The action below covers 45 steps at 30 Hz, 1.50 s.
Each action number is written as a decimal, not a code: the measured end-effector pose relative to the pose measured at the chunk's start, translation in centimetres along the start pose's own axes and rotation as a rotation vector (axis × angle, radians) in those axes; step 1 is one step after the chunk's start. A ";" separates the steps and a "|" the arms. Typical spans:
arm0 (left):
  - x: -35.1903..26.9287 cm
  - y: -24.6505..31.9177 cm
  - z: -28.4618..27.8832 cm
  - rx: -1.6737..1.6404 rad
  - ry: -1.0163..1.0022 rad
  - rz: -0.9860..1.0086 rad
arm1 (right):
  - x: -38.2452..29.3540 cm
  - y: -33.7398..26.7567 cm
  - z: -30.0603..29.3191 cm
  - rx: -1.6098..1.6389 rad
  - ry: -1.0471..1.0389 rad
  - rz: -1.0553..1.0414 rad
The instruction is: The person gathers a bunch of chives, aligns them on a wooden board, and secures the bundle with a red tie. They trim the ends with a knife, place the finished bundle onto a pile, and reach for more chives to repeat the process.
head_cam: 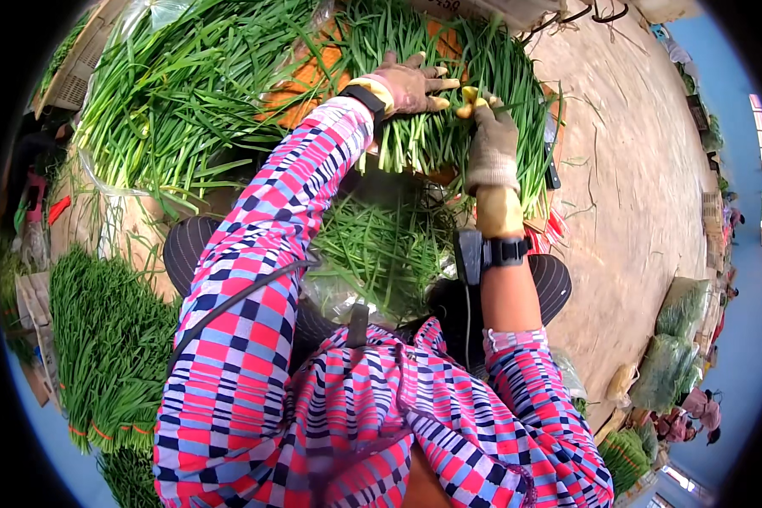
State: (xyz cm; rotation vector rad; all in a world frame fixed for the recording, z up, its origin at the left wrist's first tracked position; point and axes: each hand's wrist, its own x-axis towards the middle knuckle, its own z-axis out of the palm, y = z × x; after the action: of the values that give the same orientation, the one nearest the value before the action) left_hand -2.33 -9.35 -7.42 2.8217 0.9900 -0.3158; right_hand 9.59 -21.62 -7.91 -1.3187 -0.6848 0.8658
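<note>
Both gloved hands rest at a bed of green leafy stalks, likely garlic chives (413,143), spread over an orange surface (314,82). My left hand (413,86) lies palm down on the stalks, fingers apart and pointing right. Just right of it is my right hand (492,130), its yellow fingertips bent together at the leaves; whether they pinch a stalk cannot be told. A larger heap of the same greens (165,95) lies on clear plastic at the left. A black-handled tool (551,168) shows partly beside the right-hand stalks.
Loose green leaves (387,247) lie between my knees. Bundles with orange bands (111,355) stand at the lower left. Red-and-white strips (549,232) are beside my right knee. A crate (79,57) stands at the upper left. Bagged greens (663,374) and people (692,416) are far right.
</note>
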 end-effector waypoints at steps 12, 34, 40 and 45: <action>0.5 -0.6 0.9 0.071 0.020 0.029 | -16.8 1.6 -5.2 -0.298 -0.403 -0.024; 0.2 -2.4 0.1 -0.016 0.199 0.027 | -17.0 -5.7 -4.7 -0.489 -0.547 0.105; -5.0 -3.3 -0.8 -0.384 0.830 -0.023 | -8.1 -3.6 -1.3 -1.578 -0.340 0.176; -12.4 -1.8 -2.6 -0.894 0.441 -0.733 | -7.6 -3.2 -0.4 -1.456 -0.246 0.130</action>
State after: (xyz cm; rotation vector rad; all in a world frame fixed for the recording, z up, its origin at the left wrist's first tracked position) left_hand -12.47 -14.89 -2.00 1.6720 1.6818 0.5785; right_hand 6.43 -28.36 -4.42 -2.5635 -1.5767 0.5674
